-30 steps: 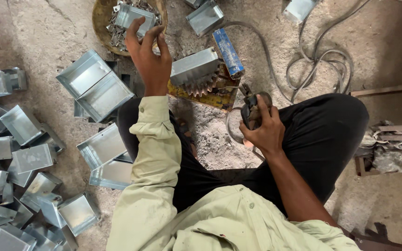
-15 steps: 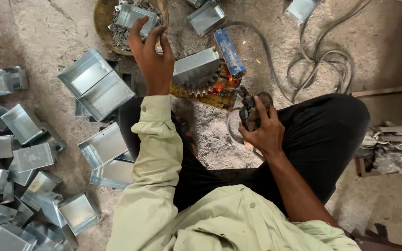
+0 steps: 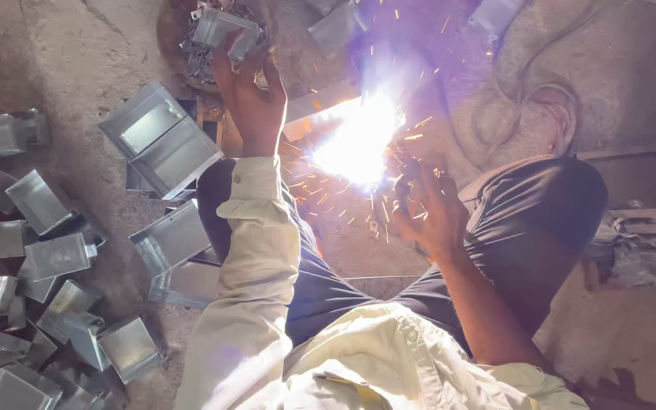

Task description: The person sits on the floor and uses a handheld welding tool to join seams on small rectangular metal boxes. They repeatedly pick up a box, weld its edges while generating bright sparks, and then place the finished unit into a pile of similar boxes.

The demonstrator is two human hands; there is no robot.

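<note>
1. The fingers of the left hand [image 3: 248, 95] are stretched forward and slightly spread, their tips lying on a small folded sheet-metal box [image 3: 222, 29] at the top of the view; whether they grip it or only press on it cannot be told.
2. That box sits on a heap of small metal pieces in a round shallow basket [image 3: 170, 30] on the concrete floor [image 3: 77, 45].
3. The fingers of the right hand [image 3: 430, 216] are curled closed around a dark welding holder [image 3: 406, 186], mostly hidden by the hand and the glare.
4. Just ahead of the right fingertips a white-violet welding arc [image 3: 358, 140] burns, throwing orange sparks outward.
5. The arc sits on the near edge of a sheet-metal box on the floor [image 3: 316, 110], between the two hands and just to the right of the left wrist.
6. The left arm wears a pale cream sleeve [image 3: 248, 250]; the right forearm is bare and lies over a knee in dark trousers [image 3: 540, 212].
7. Two larger open metal boxes [image 3: 161, 140] lie touching just left of the left wrist, with two more nearer the left elbow.
8. Further left, along the floor's left edge, many similar boxes [image 3: 32, 258] lie in a loose pile.
9. A grey cable [image 3: 548, 99] loops on the floor beyond the right knee.
</note>
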